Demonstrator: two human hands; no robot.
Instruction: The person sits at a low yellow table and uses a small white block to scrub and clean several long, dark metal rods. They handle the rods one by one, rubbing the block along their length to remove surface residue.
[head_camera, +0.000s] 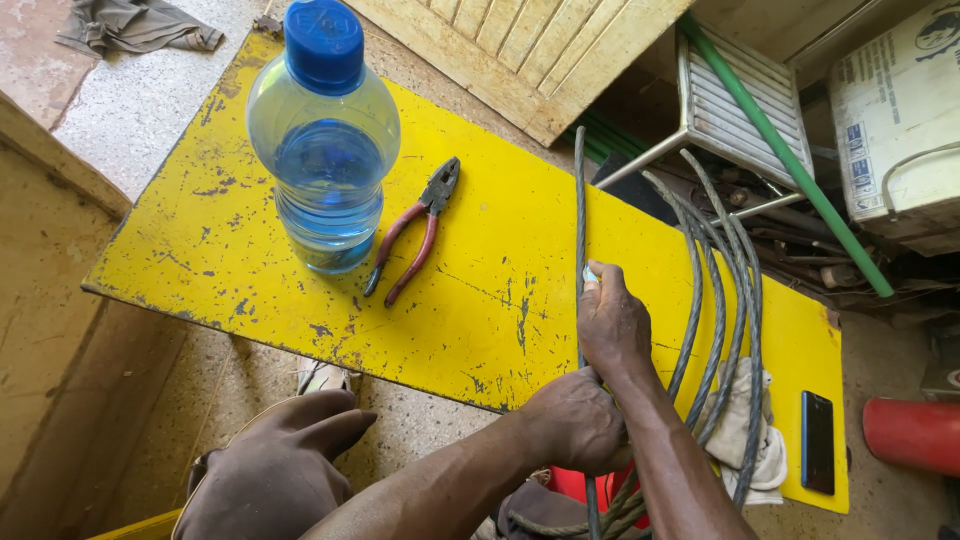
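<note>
springy cable, loose ends and a crowded bench

both hands are clenched on a grey steel cable (579, 200) at the near edge of the yellow bench (480, 290). the right hand (612, 325) grips the straight run that lies across the bench top, with something small and pale at its fingertips that is too small to tell. the left hand (572, 420) closes around the same cable just below, off the bench edge. the rest of the cable rises in loose coils (725, 300) beside the right forearm, over a white rag (745, 435).

the main risk, as i judge it, is spring-back: if either grip slips, the stiff cable could whip sideways and frayed strands could cut bare skin. the coils look unrestrained, so they could shift and sweep the black phone (817, 441) off the bench corner. the water bottle (325, 140) stands upright well apart from the hands, near the red-handled pliers (412, 230), but a hard jolt to the bench could tip it.
</note>
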